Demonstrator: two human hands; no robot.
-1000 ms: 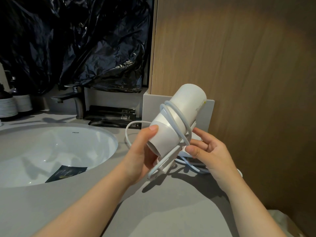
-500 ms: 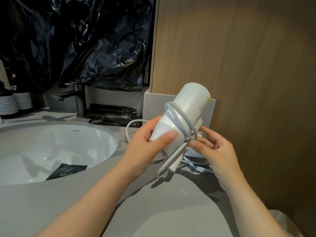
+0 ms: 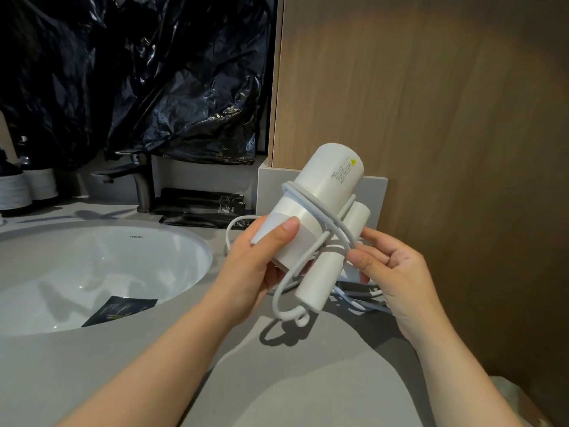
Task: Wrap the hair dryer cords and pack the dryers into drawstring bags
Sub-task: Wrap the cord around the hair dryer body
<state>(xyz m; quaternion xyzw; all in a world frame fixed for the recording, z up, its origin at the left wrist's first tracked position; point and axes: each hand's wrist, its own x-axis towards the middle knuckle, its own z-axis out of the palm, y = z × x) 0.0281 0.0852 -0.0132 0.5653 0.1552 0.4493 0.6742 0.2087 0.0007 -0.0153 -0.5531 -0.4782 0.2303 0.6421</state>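
Observation:
A white hair dryer [image 3: 326, 192] is held up above the grey counter, its barrel tilted up to the right and its folded handle [image 3: 323, 272] pointing down. My left hand [image 3: 255, 266] grips the barrel's lower end, thumb across the front. A pale grey cord [image 3: 314, 201] loops around the barrel and handle, with a slack loop hanging below. My right hand [image 3: 391, 272] pinches the cord beside the handle. More cord [image 3: 360, 298] lies on the counter under that hand. A pale cloth, perhaps a bag [image 3: 517, 402], shows at the bottom right corner.
A white sink basin [image 3: 101, 272] with a dark card [image 3: 120, 309] in it lies at the left, a dark faucet [image 3: 135, 177] behind it. Black sachets [image 3: 200, 204] and a grey box [image 3: 268, 195] sit at the back. A wooden panel [image 3: 446, 118] rises on the right.
The dryer has been turned so its folded handle now faces me. My left thumb has moved across the barrel front, and my right hand has drawn the cord over the handle.

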